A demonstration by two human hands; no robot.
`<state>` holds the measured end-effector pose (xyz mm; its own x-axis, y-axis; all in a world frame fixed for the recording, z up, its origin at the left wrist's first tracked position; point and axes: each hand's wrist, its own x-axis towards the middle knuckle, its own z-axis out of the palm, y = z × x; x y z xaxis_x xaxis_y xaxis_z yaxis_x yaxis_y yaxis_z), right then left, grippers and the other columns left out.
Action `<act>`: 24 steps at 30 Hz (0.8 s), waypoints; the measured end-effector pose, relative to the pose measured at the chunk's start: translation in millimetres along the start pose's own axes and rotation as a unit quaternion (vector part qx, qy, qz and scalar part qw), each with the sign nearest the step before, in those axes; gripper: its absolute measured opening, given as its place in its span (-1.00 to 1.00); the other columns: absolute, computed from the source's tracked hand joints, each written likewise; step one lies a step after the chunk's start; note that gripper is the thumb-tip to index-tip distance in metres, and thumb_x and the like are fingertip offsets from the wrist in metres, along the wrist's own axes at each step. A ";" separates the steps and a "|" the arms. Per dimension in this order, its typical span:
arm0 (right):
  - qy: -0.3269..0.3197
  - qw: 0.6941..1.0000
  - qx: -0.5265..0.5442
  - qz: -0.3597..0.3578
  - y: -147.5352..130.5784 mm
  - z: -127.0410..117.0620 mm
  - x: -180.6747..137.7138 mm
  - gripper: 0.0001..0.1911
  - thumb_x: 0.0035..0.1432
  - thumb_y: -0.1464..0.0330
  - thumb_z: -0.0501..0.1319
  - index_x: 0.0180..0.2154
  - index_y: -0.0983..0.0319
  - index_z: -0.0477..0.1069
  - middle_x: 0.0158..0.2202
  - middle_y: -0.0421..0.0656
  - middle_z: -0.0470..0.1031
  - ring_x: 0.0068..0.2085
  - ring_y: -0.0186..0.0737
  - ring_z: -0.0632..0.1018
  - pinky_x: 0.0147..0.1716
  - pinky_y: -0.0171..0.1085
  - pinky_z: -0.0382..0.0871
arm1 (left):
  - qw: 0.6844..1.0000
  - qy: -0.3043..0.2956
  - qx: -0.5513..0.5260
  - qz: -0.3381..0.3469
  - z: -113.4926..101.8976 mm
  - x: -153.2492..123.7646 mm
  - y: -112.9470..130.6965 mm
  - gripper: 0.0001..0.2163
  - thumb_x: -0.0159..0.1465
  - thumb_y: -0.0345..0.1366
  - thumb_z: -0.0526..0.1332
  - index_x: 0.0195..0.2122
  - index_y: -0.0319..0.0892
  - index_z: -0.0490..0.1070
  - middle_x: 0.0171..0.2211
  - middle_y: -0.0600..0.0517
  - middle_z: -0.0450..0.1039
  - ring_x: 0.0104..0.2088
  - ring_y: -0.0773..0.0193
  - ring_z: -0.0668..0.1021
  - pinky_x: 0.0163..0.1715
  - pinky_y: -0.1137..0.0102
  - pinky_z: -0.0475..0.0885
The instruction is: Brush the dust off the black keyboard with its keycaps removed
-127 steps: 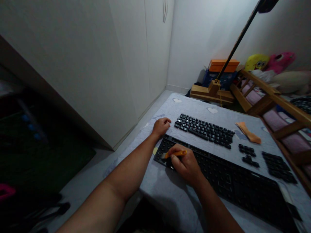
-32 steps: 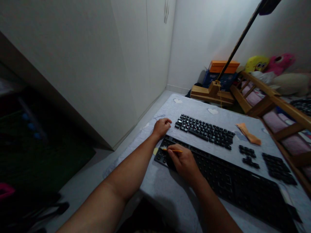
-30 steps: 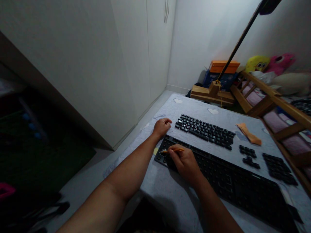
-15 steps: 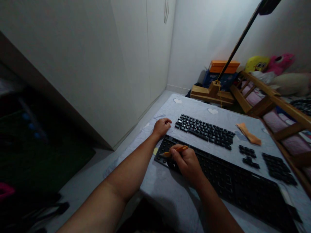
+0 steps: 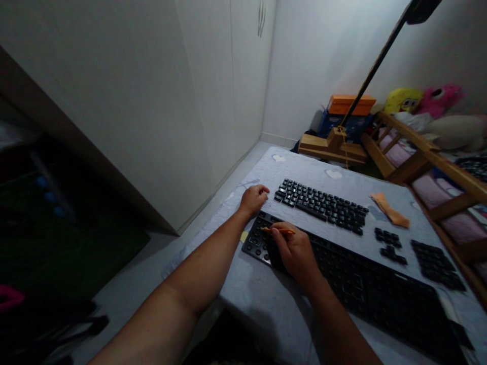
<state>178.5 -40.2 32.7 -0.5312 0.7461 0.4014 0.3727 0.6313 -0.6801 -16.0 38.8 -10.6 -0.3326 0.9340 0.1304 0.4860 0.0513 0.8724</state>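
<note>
A long black keyboard base [image 5: 365, 286] with its keycaps off lies across a grey cloth-covered table [image 5: 262, 304]. My right hand [image 5: 292, 251] is closed round a thin orange tool [image 5: 279, 230] whose tip sits over the base's left end. My left hand [image 5: 252, 198] rests at the base's far left corner with its fingers curled, pressing on the edge. Behind the base, several black keycaps [image 5: 321, 205] are laid out in rows.
More groups of keycaps [image 5: 437, 263] lie to the right, and an orange cloth [image 5: 390, 209] rests beyond them. A white wardrobe [image 5: 152, 101] stands on the left. A wooden stand with a dark pole [image 5: 335, 142], boxes and plush toys [image 5: 422, 99] fill the far right.
My right hand has shifted slightly right along the keyboard base, moving the orange tool with it. My left hand has stayed put.
</note>
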 end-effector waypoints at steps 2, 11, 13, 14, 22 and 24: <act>0.012 1.000 0.014 0.006 -0.8 -1.9 0.0 -0.76 0.36 0.32 0.08 -0.26 0.20 0.50 -0.32 -0.11 0.60 -0.29 -0.16 0.60 -0.23 -0.25 0.44 | 1.000 0.001 0.002 0.004 0.2 0.2 -0.2 -0.76 0.16 -0.42 0.13 -0.23 -0.21 0.57 -0.42 0.03 0.58 -0.38 0.29 0.56 -0.30 0.43 0.42; -0.011 1.000 -0.008 -0.015 -1.0 0.9 0.5 -0.77 0.34 0.34 0.09 -0.25 0.20 0.51 -0.30 -0.09 0.60 -0.27 -0.15 0.60 -0.23 -0.24 0.44 | 1.000 -0.002 0.003 0.004 0.1 0.3 -0.2 -0.76 0.15 -0.41 0.14 -0.23 -0.20 0.57 -0.41 0.04 0.58 -0.38 0.30 0.55 -0.32 0.45 0.41; -0.017 1.000 0.011 -0.007 -1.8 0.2 0.0 -0.76 0.35 0.34 0.08 -0.27 0.21 0.51 -0.32 -0.10 0.61 -0.29 -0.16 0.61 -0.24 -0.25 0.43 | 1.000 -0.002 0.005 0.003 0.0 0.2 -0.1 -0.76 0.15 -0.41 0.13 -0.23 -0.20 0.57 -0.41 0.03 0.58 -0.38 0.30 0.55 -0.32 0.45 0.41; -0.012 1.000 0.020 -0.001 -2.1 -0.4 -0.2 -0.75 0.35 0.33 0.07 -0.28 0.21 0.51 -0.33 -0.11 0.61 -0.30 -0.17 0.61 -0.25 -0.25 0.43 | 1.000 -0.002 0.006 0.002 0.0 0.3 -0.1 -0.76 0.15 -0.41 0.13 -0.23 -0.20 0.57 -0.40 0.03 0.58 -0.38 0.30 0.55 -0.32 0.45 0.41; 0.005 1.000 -0.004 -0.005 -1.7 0.0 1.3 -0.78 0.35 0.33 0.09 -0.23 0.21 0.50 -0.29 -0.09 0.59 -0.25 -0.14 0.60 -0.21 -0.23 0.42 | 1.000 0.002 0.007 0.009 0.6 -0.1 -0.3 -0.76 0.16 -0.41 0.13 -0.23 -0.21 0.57 -0.42 0.03 0.58 -0.38 0.30 0.55 -0.31 0.44 0.40; -0.018 1.000 0.005 -0.001 -2.9 -0.4 1.2 -0.77 0.35 0.34 0.09 -0.26 0.21 0.50 -0.30 -0.09 0.60 -0.26 -0.14 0.61 -0.21 -0.24 0.42 | 1.000 0.001 0.004 0.010 0.7 -0.6 -0.3 -0.76 0.16 -0.42 0.13 -0.23 -0.21 0.57 -0.41 0.03 0.58 -0.38 0.30 0.55 -0.32 0.44 0.40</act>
<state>177.1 -41.0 35.4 -0.5588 0.7363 0.3815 0.3644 0.6313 -0.6846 -15.4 38.5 -11.3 -0.3243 0.9343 0.1482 0.4987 0.0357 0.8660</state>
